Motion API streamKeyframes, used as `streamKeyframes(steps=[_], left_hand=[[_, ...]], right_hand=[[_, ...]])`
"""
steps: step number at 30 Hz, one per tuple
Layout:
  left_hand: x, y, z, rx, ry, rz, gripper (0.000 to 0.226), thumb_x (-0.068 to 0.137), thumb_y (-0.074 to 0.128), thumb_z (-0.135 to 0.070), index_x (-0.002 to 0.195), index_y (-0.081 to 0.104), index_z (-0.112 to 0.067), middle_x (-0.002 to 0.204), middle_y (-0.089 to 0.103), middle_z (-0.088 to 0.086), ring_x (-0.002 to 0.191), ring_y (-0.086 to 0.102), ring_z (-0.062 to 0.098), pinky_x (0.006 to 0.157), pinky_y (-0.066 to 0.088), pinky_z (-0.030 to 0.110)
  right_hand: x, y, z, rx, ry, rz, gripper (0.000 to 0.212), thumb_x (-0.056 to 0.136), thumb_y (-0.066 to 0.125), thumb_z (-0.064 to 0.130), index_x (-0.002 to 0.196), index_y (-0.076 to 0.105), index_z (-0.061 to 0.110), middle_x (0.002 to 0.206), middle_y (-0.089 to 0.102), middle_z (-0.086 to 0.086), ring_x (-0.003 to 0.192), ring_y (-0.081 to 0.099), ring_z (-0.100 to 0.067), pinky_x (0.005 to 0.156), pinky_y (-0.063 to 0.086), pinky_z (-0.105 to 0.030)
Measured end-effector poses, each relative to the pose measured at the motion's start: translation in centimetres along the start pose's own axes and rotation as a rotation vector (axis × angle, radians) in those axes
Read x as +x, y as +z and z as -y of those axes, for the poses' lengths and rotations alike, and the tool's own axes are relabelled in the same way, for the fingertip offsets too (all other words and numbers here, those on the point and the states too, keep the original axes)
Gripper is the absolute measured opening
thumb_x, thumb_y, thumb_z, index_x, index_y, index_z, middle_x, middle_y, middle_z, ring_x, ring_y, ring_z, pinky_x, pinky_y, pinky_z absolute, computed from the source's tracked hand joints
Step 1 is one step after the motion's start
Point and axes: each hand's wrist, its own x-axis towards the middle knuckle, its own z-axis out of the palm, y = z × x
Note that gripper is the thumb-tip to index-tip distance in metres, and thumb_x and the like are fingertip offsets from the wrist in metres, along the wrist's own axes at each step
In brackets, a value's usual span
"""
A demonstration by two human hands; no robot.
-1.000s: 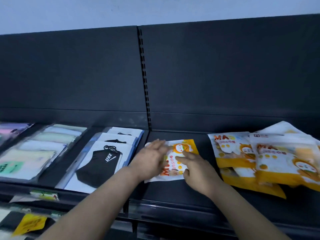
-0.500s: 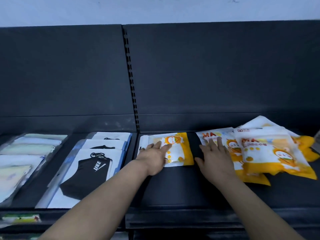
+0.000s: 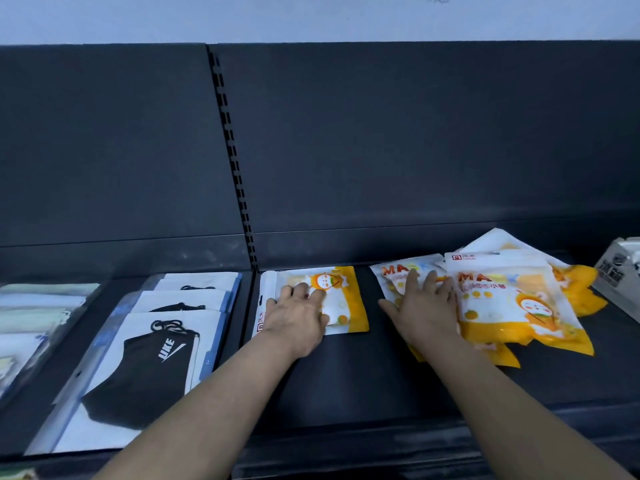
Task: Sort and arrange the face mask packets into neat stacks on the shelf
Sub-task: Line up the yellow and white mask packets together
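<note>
One orange-and-white mask packet [image 3: 349, 299] lies flat against the back left corner of the right shelf bay. My left hand [image 3: 298, 317] rests on it with fingers spread. To the right, several more orange-and-white packets [image 3: 512, 299] lie in a loose overlapping pile. My right hand [image 3: 422, 306] lies flat, fingers straight, on the leftmost packet [image 3: 391, 275] of that pile. Neither hand grips anything.
The dark shelf [image 3: 363, 382] has a raised front lip. In the left bay, a row of white packets with black masks [image 3: 145, 358] and a row of pale packets [image 3: 31, 317] are stacked. A grey carton [image 3: 620, 275] stands at the far right.
The single packet was slid back and left into the bay's corner under my left hand. My right hand left it and moved right onto the pile.
</note>
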Motion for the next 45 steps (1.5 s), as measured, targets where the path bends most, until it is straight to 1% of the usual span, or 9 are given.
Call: streamKeyframes(steps=[4,9,14,17,20,23,28,34,45], left_hand=[[0.2,-0.4,0.1,0.009,0.007,0.030,0.049,0.098,0.038,-0.041,0.144,0.030,-0.026,0.149,0.033,0.003,0.131,0.032,0.026,0.099,0.038,0.044],[0.1,-0.4,0.1,0.001,-0.001,0.031,0.050,0.098,0.037,-0.040,0.145,0.028,-0.027,0.150,0.033,0.002,0.133,0.030,0.025,0.100,0.039,0.044],[-0.2,-0.2,0.2,-0.030,-0.011,0.046,0.053,0.099,0.036,-0.041,0.149,0.022,-0.030,0.154,0.028,0.000,0.135,0.027,0.025,0.104,0.039,0.046],[-0.2,-0.3,0.4,-0.053,-0.008,0.059,0.055,0.098,0.037,-0.042,0.150,0.021,-0.031,0.155,0.027,-0.001,0.136,0.026,0.025,0.105,0.038,0.046],[-0.1,-0.4,0.5,-0.060,-0.003,0.068,0.056,0.098,0.038,-0.042,0.150,0.020,-0.030,0.156,0.026,-0.001,0.137,0.027,0.024,0.106,0.038,0.044],[0.1,-0.4,0.3,-0.046,-0.010,0.074,0.054,0.098,0.038,-0.040,0.149,0.023,-0.029,0.154,0.029,-0.001,0.134,0.030,0.025,0.104,0.040,0.045],[0.2,-0.4,-0.3,-0.062,-0.032,0.078,0.051,0.097,0.038,-0.037,0.146,0.027,-0.028,0.151,0.032,0.000,0.130,0.032,0.026,0.102,0.041,0.045],[0.4,-1.1,-1.9,-0.065,-0.036,-0.026,0.052,0.097,0.043,-0.036,0.146,0.031,-0.022,0.154,0.025,0.001,0.138,0.022,0.025,0.105,0.032,0.047],[3.3,-0.2,-9.7,-0.253,0.284,0.109,0.048,0.103,0.030,-0.038,0.150,0.028,-0.028,0.159,0.021,-0.008,0.149,0.006,0.012,0.119,0.002,0.051]], right_hand=[[1.0,0.5,-0.3,-0.052,-0.017,-0.021,0.063,0.099,0.036,0.035,0.148,0.014,0.004,0.150,0.025,-0.027,0.136,0.026,-0.046,0.113,0.025,-0.050],[0.9,-1.0,-0.9,0.301,-0.154,-0.252,0.049,0.098,0.043,0.024,0.143,0.031,0.012,0.125,0.055,-0.015,0.108,0.055,-0.033,0.084,0.047,-0.039],[-1.2,-0.6,-1.4,0.377,-0.240,-0.084,0.059,0.099,0.037,0.043,0.149,0.023,0.016,0.153,0.030,-0.013,0.137,0.034,-0.030,0.106,0.034,-0.039],[-2.2,-0.8,-1.5,0.257,-0.271,0.033,0.061,0.095,0.037,0.056,0.141,0.039,0.016,0.152,0.030,-0.011,0.140,0.028,-0.027,0.109,0.030,-0.038],[-2.6,-1.8,-1.3,0.306,-0.256,-0.112,0.050,0.097,0.037,0.049,0.133,0.052,0.018,0.150,0.036,-0.009,0.140,0.028,-0.024,0.110,0.029,-0.039],[-2.1,-2.9,-2.5,0.133,-0.132,-0.324,0.054,0.095,0.043,0.045,0.142,0.039,0.020,0.157,0.021,-0.013,0.146,0.006,-0.036,0.116,0.015,-0.050],[-1.6,-2.7,-5.9,0.066,0.233,-0.038,0.098,0.085,0.042,0.069,0.151,0.001,0.010,0.156,-0.004,-0.026,0.140,-0.008,-0.052,0.108,0.009,-0.069],[-1.5,-2.8,-6.0,0.150,0.204,-0.029,0.060,0.099,0.032,0.022,0.150,0.006,0.004,0.157,0.006,-0.021,0.145,0.006,-0.040,0.112,0.021,-0.059],[-2.6,-2.8,-8.5,0.124,-0.030,-0.286,0.053,0.102,0.030,0.020,0.151,0.012,0.029,0.157,0.015,-0.011,0.144,0.012,-0.038,0.106,0.029,-0.056]])
